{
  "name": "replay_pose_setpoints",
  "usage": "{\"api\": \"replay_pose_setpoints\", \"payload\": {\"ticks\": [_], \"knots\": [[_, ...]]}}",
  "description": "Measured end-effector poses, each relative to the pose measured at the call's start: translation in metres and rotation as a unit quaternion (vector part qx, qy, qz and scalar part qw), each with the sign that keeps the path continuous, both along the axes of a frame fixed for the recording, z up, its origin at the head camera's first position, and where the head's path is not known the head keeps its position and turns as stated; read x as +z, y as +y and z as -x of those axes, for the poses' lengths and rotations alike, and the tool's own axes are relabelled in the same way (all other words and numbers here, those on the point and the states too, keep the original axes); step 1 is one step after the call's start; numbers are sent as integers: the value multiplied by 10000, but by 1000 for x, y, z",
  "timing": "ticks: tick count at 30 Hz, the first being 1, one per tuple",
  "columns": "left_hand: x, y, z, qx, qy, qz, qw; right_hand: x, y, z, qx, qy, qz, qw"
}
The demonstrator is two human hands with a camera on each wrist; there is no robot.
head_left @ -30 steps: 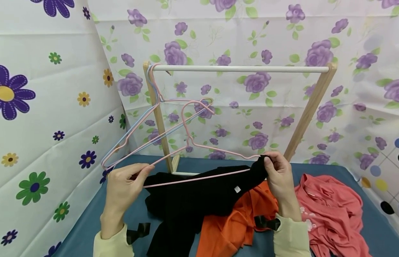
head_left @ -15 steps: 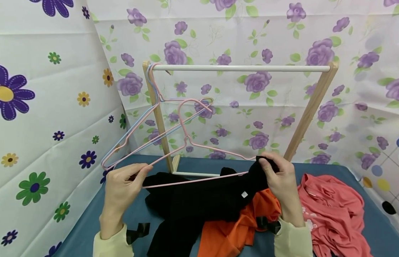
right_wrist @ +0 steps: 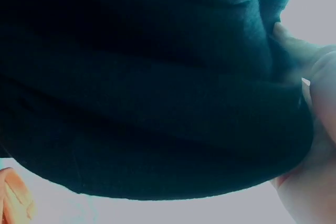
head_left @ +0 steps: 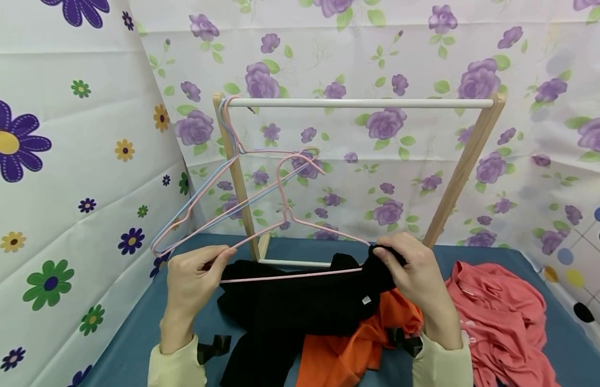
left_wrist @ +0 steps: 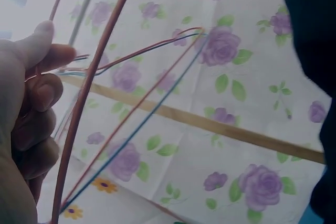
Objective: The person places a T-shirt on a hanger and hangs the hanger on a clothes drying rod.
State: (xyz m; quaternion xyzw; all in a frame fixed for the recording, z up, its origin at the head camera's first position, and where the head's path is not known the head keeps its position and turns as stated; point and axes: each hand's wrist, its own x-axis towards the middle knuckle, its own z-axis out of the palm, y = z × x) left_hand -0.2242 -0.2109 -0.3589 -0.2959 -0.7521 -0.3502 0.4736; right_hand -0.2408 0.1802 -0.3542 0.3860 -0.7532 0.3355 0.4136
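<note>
A pink clothes hanger (head_left: 324,224) is held up in front of me, its hook pointing upward. My left hand (head_left: 195,279) pinches its left corner; in the left wrist view the curled left fingers (left_wrist: 44,90) show around the thin pink bar. Black cloth of a garment (head_left: 290,317) covers the hanger's right end, where my right hand (head_left: 416,274) grips the cloth's bunched edge. A small white tag (head_left: 367,300) shows on the garment. Much of the garment hangs below the hanger's bottom bar. In the right wrist view, the black cloth (right_wrist: 152,114) hides most of the right fingers.
Behind the hands stands a wooden rack (head_left: 461,169) with a white rod (head_left: 362,103). A pink and a blue hanger (head_left: 195,185) hang at its left end. An orange garment (head_left: 343,355) and a coral garment (head_left: 503,322) lie on the blue surface (head_left: 483,255).
My right hand shifts a little right with the black cloth, then moves back left, further along the hanger. The held hanger's hook dips left, then swings right. My left hand drifts slightly right.
</note>
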Motion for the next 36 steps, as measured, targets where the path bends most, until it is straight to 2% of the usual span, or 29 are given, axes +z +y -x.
{"api": "replay_pose_setpoints", "payload": {"ticks": [8, 18, 28, 36], "knots": [[-7, 12, 11, 11, 84, -45, 10000, 2, 0, -7, -1027, -168, -617, 9926], [-11, 26, 15, 156, 39, 6, 9999, 4, -6, -6, -1848, 150, -544, 9811], [-12, 37, 16, 142, 276, 62, 9995, 4, -9, -4, -1990, 384, -265, 9789], [-15, 48, 16, 169, 249, 265, 9992, 2, -10, -1, -1916, 318, -225, 9807]]}}
